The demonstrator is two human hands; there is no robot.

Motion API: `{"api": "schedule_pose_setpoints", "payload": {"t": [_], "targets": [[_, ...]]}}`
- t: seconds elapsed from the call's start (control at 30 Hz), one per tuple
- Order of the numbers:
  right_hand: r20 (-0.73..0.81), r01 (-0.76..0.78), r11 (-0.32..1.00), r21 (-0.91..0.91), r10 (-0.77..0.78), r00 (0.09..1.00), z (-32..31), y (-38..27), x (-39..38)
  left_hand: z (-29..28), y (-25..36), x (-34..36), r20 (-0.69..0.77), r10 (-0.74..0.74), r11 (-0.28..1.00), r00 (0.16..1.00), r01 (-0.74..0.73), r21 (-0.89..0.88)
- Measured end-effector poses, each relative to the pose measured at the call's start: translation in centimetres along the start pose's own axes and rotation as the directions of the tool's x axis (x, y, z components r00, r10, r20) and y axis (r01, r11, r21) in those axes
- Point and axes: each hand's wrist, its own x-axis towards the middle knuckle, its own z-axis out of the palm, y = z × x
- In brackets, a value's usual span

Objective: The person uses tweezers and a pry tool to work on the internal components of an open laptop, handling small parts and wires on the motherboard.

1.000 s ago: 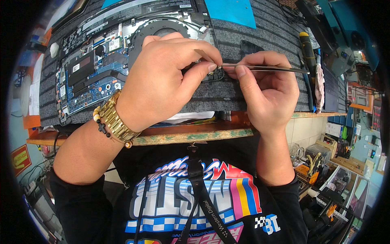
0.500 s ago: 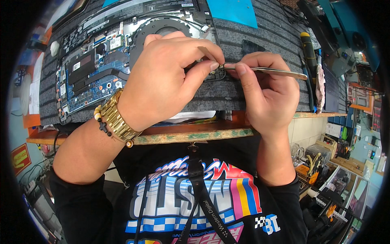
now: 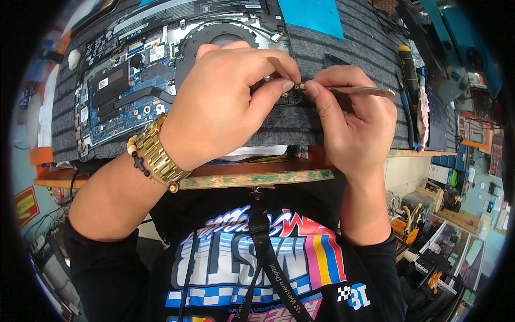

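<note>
An opened laptop base (image 3: 96, 121) lies on the grey ribbed mat, its blue circuit board, fan and black battery exposed. Over its near right corner my left hand (image 3: 220, 102) is closed in a pinch. A thin flat metal strip (image 3: 277, 68) sticks up from between its thumb and forefinger; the strip's kind does not show. My right hand (image 3: 357, 110) grips metal tweezers (image 3: 362, 90) lying almost level, with their tips toward the left fingertips. Both hands' fingertips nearly meet at the laptop's corner. Whatever small part sits there is mostly hidden by the fingers.
A blue sheet (image 3: 312, 17) lies beyond the hands on the mat (image 3: 298, 126). To the right stand a yellow-and-black screwdriver (image 3: 409, 72) and a crumpled cloth (image 3: 422, 115). The wooden table edge (image 3: 257, 179) runs close in front of me.
My right hand's fingertips have moved slightly left, closer to my left fingertips, and the tweezers' rear end has shifted left and up. The left hand keeps its pinch.
</note>
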Motion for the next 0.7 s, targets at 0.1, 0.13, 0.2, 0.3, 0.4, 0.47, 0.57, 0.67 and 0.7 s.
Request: {"api": "schedule_pose_setpoints", "payload": {"t": [0.1, 0.13, 0.2, 0.3, 0.4, 0.47, 0.57, 0.67, 0.7], "targets": [[-0.011, 0.041, 0.999, -0.002, -0.041, 0.999, 0.11, 0.04, 0.17, -0.13, 0.1, -0.01, -0.008, 0.011, 1.0, 1.0, -0.011, 0.0], [-0.01, 0.042, 0.999, -0.002, -0.042, 0.999, 0.1, 0.04, 0.12, -0.14, 0.08, 0.01, -0.009, 0.01, 1.0, 1.0, -0.01, 0.001], [0.012, -0.079, 0.995, 0.053, 0.079, 0.997, -0.01, 0.07, -0.05, -0.17, 0.0, 0.11, 0.007, -0.014, 0.999, 1.0, 0.015, -0.03], [-0.001, -0.026, 0.998, 0.052, 0.026, 1.0, 0.04, 0.66, 0.18, -0.1, -0.2, 0.12, -0.011, 0.009, 0.999, 1.0, -0.009, -0.037], [-0.006, -0.06, 0.995, 0.076, 0.06, 0.998, 0.1, 0.61, 0.21, -0.17, -0.1, 0.15, -0.005, -0.006, 0.999, 1.0, 0.006, -0.044], [-0.013, -0.088, 0.992, 0.094, 0.09, 0.996, 0.21, 0.54, 0.12, -0.19, -0.1, 0.12, -0.002, -0.004, 0.999, 1.0, 0.004, -0.042], [-0.028, -0.132, 0.982, 0.138, 0.137, 0.99, 0.4, 0.53, -0.05, -0.12, -0.15, 0.11, 0.007, -0.001, 0.999, 1.0, 0.001, -0.034], [-0.039, -0.113, 0.982, 0.153, 0.121, 0.992, 0.44, 0.89, -0.15, -0.07, -0.02, 0.03, 0.003, 0.012, 1.0, 1.0, -0.012, -0.015], [-0.041, -0.097, 0.984, 0.15, 0.104, 0.994, 0.38, 0.9, -0.17, -0.08, 0.03, 0.0, -0.006, 0.024, 1.0, 1.0, -0.024, 0.001]]}}
